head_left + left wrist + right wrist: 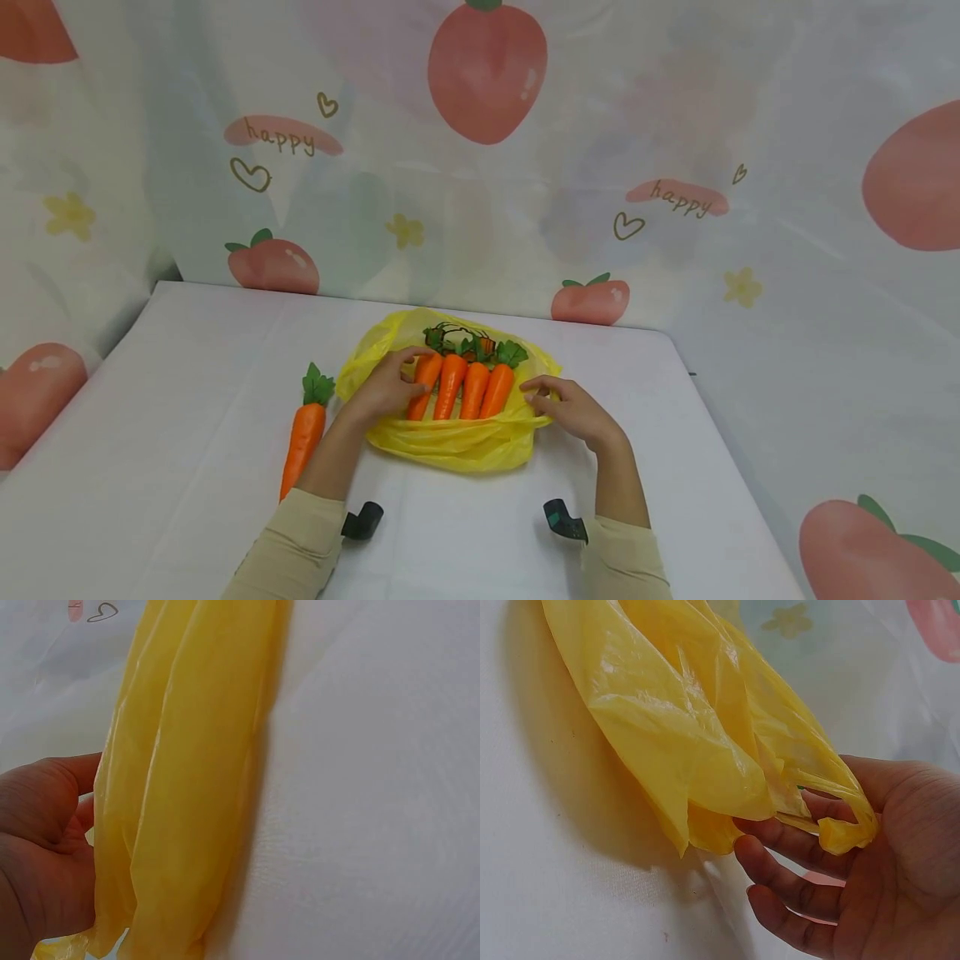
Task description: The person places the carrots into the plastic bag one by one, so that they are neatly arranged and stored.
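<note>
A yellow plastic bag (450, 446) lies spread on the table, its mouth toward the back. Several orange carrots (474, 390) with green leafy tops rest side by side in it. My left hand (386, 386) grips the leftmost carrot (425, 375), fingers over its top end and thumb at its side. In the left wrist view the bag (187, 780) hides those fingertips. My right hand (573, 410) is at the bag's right edge, fingers loosely bent and apart. In the right wrist view a twisted bag handle (847, 832) lies against my right hand (900, 855), not clenched.
Another carrot (303, 437) lies left of the bag, partly behind my left forearm. Dark string and small brown-orange pieces (486, 344) show at the back of the bag. The white table (225, 350) meets a fruit-printed cloth backdrop (480, 183).
</note>
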`<state>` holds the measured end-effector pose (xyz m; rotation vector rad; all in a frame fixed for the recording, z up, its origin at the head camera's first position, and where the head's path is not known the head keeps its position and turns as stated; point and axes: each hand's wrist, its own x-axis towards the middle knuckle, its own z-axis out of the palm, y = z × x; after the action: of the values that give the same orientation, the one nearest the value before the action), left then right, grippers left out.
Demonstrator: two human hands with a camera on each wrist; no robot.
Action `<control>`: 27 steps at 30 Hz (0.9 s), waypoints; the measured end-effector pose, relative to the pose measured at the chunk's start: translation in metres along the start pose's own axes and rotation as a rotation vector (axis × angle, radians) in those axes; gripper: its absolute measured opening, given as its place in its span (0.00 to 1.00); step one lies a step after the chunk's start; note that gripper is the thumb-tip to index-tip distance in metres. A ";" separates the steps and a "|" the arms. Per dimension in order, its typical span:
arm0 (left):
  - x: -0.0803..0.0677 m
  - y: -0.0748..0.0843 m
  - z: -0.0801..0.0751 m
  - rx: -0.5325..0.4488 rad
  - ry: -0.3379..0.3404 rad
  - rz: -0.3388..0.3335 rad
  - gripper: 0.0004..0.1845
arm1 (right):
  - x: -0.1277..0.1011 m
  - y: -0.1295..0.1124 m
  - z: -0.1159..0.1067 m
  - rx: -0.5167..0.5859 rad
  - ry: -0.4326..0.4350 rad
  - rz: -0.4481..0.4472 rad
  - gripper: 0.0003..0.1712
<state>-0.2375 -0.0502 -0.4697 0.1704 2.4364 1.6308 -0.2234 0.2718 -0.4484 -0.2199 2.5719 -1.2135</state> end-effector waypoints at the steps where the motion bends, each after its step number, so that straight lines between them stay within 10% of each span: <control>1: -0.001 0.001 0.000 0.002 0.005 -0.004 0.28 | 0.000 0.000 0.000 0.002 0.000 0.000 0.19; 27: -0.024 0.021 -0.011 -0.040 0.016 0.063 0.26 | -0.001 -0.001 -0.001 -0.002 0.000 -0.003 0.19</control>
<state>-0.2170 -0.0570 -0.4436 0.2316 2.4318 1.7114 -0.2230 0.2723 -0.4472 -0.2245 2.5739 -1.2117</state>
